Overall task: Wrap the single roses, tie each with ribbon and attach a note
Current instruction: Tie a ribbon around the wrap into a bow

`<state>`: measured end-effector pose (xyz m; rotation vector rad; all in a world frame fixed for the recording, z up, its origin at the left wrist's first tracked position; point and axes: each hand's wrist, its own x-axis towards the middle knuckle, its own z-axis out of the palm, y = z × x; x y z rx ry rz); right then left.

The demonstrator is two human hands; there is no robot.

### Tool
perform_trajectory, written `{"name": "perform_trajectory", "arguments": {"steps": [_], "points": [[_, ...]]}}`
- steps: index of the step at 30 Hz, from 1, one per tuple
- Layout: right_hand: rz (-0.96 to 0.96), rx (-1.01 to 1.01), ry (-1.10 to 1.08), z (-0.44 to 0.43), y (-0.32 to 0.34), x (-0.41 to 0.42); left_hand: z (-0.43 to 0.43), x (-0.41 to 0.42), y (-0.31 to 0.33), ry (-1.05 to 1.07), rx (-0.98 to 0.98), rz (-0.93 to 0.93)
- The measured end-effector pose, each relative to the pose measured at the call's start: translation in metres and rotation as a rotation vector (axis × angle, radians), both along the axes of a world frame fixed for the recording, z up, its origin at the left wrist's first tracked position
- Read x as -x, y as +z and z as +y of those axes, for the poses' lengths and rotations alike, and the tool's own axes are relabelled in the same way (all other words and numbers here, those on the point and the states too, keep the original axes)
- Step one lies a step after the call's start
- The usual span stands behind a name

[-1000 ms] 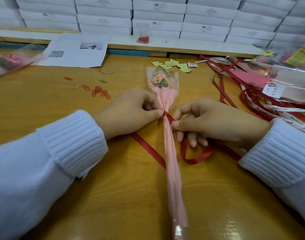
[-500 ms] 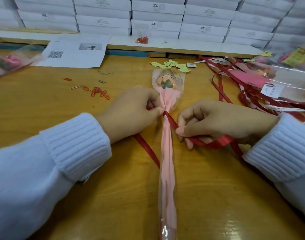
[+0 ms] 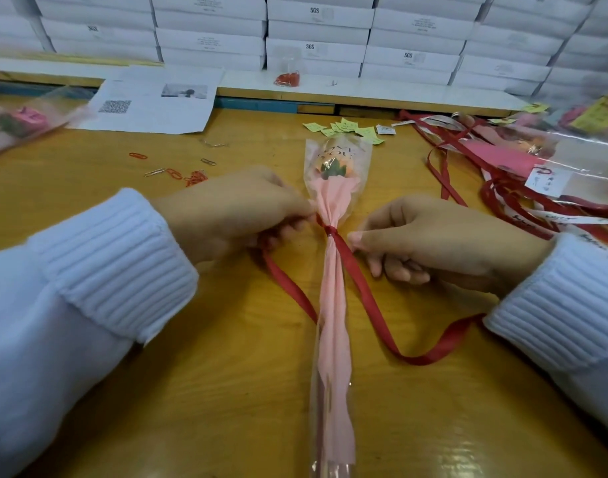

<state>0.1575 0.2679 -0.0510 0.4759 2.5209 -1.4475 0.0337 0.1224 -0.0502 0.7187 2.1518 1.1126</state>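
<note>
A single orange rose [image 3: 331,167], wrapped in pink paper and a clear sleeve, lies lengthwise on the wooden table [image 3: 123,391], bloom pointing away from me. A red ribbon [image 3: 361,291] is cinched round the wrap just below the bloom. My left hand [image 3: 237,212] pinches the ribbon's left end beside the knot, and that tail runs down under the stem. My right hand [image 3: 430,243] pinches the ribbon's right strand close to the knot; the strand loops down and back toward my right sleeve. Small yellow-green note slips [image 3: 347,127] lie beyond the bloom.
Orange and silver paper clips [image 3: 178,169] are scattered left of the bloom. Finished wrapped roses with ribbons and tags [image 3: 523,167] pile up at right; another wrapped rose [image 3: 16,122] lies far left. Printed sheets [image 3: 150,101] and stacked white boxes [image 3: 316,32] stand behind.
The ribbon has been pulled tight round the wrap. My right hand shifted right and let the loop fall; the strand now trails loose across the table. The rose slid slightly to the right.
</note>
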Motion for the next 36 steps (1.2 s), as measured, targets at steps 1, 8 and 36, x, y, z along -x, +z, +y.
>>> {"name": "perform_trajectory", "arguments": {"steps": [1,8,36], "points": [[0.008,-0.008,0.017,-0.001,0.0,-0.001,-0.001,-0.002,0.0,0.008,-0.082,-0.075],[0.067,-0.173,0.046,-0.007,-0.003,0.0,0.003,-0.012,-0.007,0.025,-0.359,-0.29],[0.26,0.186,0.037,0.002,-0.005,-0.002,0.0,-0.007,-0.018,-0.04,-0.345,-0.03]]}}
